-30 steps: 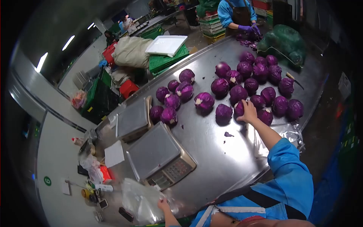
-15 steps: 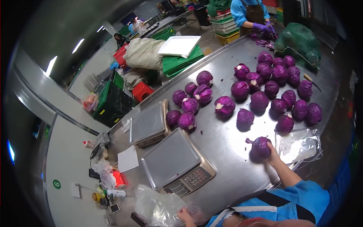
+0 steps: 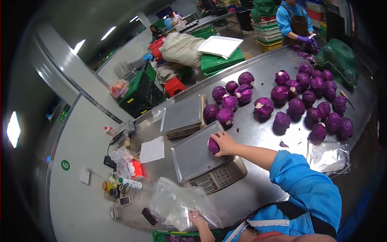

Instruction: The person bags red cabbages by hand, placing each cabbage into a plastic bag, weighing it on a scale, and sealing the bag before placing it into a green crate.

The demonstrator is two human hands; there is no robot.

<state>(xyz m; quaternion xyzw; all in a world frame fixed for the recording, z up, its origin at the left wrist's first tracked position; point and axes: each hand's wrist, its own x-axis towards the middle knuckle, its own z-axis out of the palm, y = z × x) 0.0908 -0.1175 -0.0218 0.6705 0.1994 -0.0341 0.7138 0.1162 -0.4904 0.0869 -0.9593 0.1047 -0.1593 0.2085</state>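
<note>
A purple cabbage (image 3: 213, 146) is on the metal plate of the nearer scale (image 3: 193, 155), with my right hand (image 3: 224, 143) closed round its upper right side. Clear plastic bags (image 3: 171, 203) lie on the steel table (image 3: 258, 177) in front of that scale. My left hand (image 3: 196, 217) rests at the bags' right part, its fingers closed at the plastic. Several loose cabbages (image 3: 296, 107) are spread over the table to the right, and a smaller group (image 3: 229, 102) sits behind the scales.
A second scale (image 3: 183, 115) stands behind the first. Paper (image 3: 152, 149), a phone (image 3: 150, 216) and bottles (image 3: 131, 184) lie at left. A green net sack (image 3: 338, 60) and a knife (image 3: 344, 94) are at far right. Across the table a co-worker (image 3: 293, 20) handles purple leaves.
My right hand has carried the cabbage leftward from the table's right side onto the nearer scale. A torn leaf piece now shows on the table. The view has shifted.
</note>
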